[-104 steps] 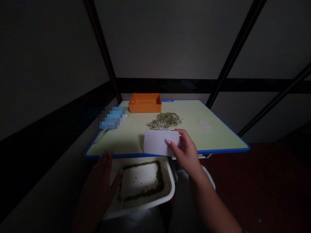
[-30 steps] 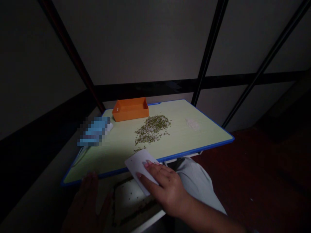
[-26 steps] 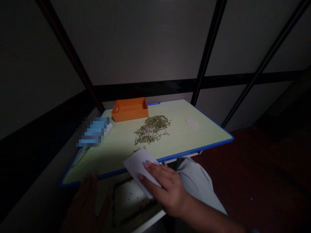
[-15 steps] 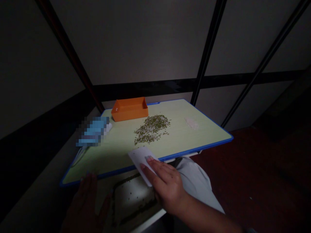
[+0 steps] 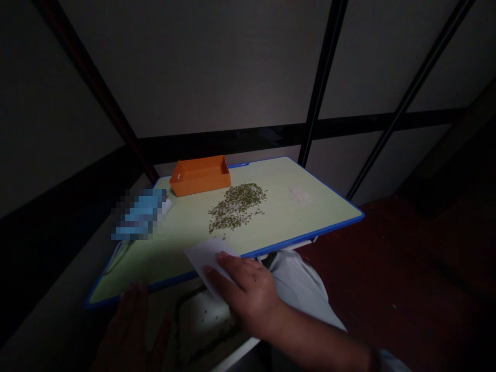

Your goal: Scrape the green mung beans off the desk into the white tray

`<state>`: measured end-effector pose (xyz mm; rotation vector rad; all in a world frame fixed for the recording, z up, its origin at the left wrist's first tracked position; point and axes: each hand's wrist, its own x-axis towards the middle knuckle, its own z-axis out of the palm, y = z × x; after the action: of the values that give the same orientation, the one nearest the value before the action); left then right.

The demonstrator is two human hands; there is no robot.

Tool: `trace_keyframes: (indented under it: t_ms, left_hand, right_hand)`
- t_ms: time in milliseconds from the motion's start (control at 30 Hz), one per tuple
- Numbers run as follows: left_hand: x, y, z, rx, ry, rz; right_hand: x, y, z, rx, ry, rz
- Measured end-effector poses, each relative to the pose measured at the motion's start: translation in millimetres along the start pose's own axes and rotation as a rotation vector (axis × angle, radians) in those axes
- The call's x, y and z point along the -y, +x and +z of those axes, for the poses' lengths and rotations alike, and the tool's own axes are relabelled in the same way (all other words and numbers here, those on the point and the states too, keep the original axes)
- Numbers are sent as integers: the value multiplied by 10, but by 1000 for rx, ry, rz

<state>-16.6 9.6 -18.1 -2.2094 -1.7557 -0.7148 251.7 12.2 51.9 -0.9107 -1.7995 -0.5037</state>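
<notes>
My right hand (image 5: 244, 294) grips a flat white scraper card (image 5: 203, 256) at the near edge of a pale green table top (image 5: 271, 217) with a blue rim. A scatter of small green beans (image 5: 236, 206) lies in the middle of the table, a hand's width beyond the card. Below the edge sits a white tray (image 5: 205, 330) with a ring of green beans inside. My left hand (image 5: 129, 336) lies against the tray's left side with fingers stretched out.
An orange box (image 5: 199, 175) stands at the table's back left. A small white patch of grains (image 5: 300, 195) lies at the right. A blurred blue object (image 5: 139, 213) rests at the left edge. Dark metal bars rise behind the table.
The card has gone from upright on the table behind the beans to lying at the near edge over the tray. The view has shifted, so everything sits a little further left.
</notes>
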Motion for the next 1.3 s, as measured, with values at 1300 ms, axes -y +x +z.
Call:
trace_keyframes:
  t_ms: [1300]
  left_hand:
    - [-146,10,-86,29,-15,-98]
  right_hand:
    - [-723,63,-227,-237,535,891]
